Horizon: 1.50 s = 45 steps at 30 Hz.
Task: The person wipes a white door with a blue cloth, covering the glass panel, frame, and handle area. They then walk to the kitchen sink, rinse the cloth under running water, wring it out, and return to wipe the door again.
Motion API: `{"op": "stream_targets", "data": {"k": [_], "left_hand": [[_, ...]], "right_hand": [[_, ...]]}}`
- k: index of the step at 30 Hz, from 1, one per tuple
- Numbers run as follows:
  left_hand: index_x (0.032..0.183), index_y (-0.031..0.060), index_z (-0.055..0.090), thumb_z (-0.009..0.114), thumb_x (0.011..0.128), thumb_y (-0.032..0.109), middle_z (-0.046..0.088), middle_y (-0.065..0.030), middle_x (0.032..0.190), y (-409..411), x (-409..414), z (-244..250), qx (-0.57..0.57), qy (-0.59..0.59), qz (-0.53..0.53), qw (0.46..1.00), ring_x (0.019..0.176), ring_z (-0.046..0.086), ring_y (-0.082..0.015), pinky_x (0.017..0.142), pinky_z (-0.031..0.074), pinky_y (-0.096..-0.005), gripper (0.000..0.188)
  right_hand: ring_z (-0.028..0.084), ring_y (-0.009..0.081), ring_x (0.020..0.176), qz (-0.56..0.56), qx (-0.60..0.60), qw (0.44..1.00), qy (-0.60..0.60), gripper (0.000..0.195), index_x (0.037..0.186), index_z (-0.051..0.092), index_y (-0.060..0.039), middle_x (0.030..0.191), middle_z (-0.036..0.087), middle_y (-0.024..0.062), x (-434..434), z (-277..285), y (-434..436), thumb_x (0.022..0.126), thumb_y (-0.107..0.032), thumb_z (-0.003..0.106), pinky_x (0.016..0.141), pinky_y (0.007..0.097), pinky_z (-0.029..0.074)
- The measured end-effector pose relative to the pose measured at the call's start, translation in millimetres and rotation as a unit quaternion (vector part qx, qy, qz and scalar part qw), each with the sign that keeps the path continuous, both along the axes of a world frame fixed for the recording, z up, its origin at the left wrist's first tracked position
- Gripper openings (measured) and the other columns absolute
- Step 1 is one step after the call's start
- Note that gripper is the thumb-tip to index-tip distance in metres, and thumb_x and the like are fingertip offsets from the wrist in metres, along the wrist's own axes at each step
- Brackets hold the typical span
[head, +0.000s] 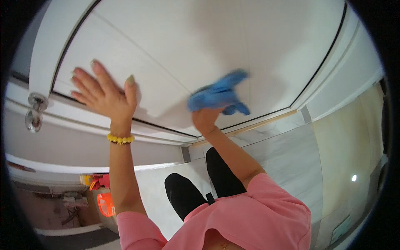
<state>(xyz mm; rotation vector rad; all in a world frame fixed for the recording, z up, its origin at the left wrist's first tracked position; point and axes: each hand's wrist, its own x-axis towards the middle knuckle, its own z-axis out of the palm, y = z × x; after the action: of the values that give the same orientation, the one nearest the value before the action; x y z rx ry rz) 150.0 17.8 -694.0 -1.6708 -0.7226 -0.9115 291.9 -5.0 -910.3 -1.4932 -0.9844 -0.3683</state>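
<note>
A white door panel (175,40) with thin grooves and a black seal line fills the space before me. My left hand (107,90) lies with fingers spread against the panel's left side and holds nothing; a yellow bead bracelet (120,139) circles that wrist. In my right hand (206,120) is a blue cloth (215,95), bunched up against the panel right of the left hand. The cloth and the fingers under it are blurred, and the cloth hides most of those fingers.
A metal door knob (33,122) juts from the door's left edge. Grey marbled floor tiles (281,156) lie below, along a wooden strip (262,123) at the door's foot. An orange basket (105,204) and red and yellow items (98,181) stand at lower left.
</note>
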Motion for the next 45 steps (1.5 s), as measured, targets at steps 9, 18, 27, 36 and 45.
{"op": "stream_targets", "data": {"k": [9,18,27,36,45], "left_hand": [[0.150,0.0094,0.029,0.039,0.095,0.051,0.010,-0.0218,0.158,-17,-13,6,-0.100,-0.001,0.028,0.995,0.146,0.002,-0.0397,0.112,-0.008,-0.0583,0.070],[0.143,0.0037,0.039,0.054,0.086,0.009,0.040,-0.0179,0.147,-104,-53,20,-0.268,-0.086,-0.102,0.954,0.139,0.029,-0.0414,0.115,0.013,-0.0516,0.059],[0.125,0.0042,0.056,0.052,0.076,-0.008,0.050,-0.0165,0.138,-165,-115,-22,-0.303,-0.154,-0.075,0.937,0.130,0.041,-0.0403,0.107,0.033,-0.0478,0.051],[0.128,0.0110,0.056,0.055,0.082,0.003,0.047,-0.0109,0.142,-142,-123,-43,-0.242,-0.059,0.150,0.957,0.136,0.036,-0.0337,0.113,0.017,-0.0578,0.047],[0.123,0.0145,0.060,0.058,0.079,0.008,0.054,-0.0055,0.136,-129,-142,-74,-0.161,-0.006,0.181,0.970,0.132,0.044,-0.0263,0.113,0.019,-0.0549,0.044]], "right_hand": [[0.026,0.0497,0.135,0.027,0.061,0.991,-0.118,0.059,0.125,0.050,0.0095,0.143,0.033,0.0322,68,126,-7,0.079,-0.025,0.061,0.110,0.0652,0.006],[0.039,0.0253,0.133,0.249,0.004,0.824,-0.509,0.048,0.134,0.052,-0.0104,0.148,0.040,0.0055,-50,82,4,0.086,-0.019,0.050,0.106,0.0529,0.029],[0.043,0.0243,0.131,0.151,-0.088,0.765,-0.619,0.049,0.135,0.050,-0.0119,0.145,0.043,0.0058,-21,137,-8,0.086,-0.006,0.051,0.110,0.0467,0.028],[0.048,0.0237,0.123,0.205,0.119,0.876,-0.421,0.039,0.121,0.063,-0.0162,0.132,0.055,0.0058,-95,97,12,0.083,-0.013,0.056,0.109,0.0497,0.024],[0.050,0.0299,0.122,0.527,-0.113,0.774,-0.333,0.052,0.141,0.043,-0.0169,0.138,0.050,0.0103,-52,-154,9,0.090,-0.019,0.054,0.110,0.0398,0.030]]}}
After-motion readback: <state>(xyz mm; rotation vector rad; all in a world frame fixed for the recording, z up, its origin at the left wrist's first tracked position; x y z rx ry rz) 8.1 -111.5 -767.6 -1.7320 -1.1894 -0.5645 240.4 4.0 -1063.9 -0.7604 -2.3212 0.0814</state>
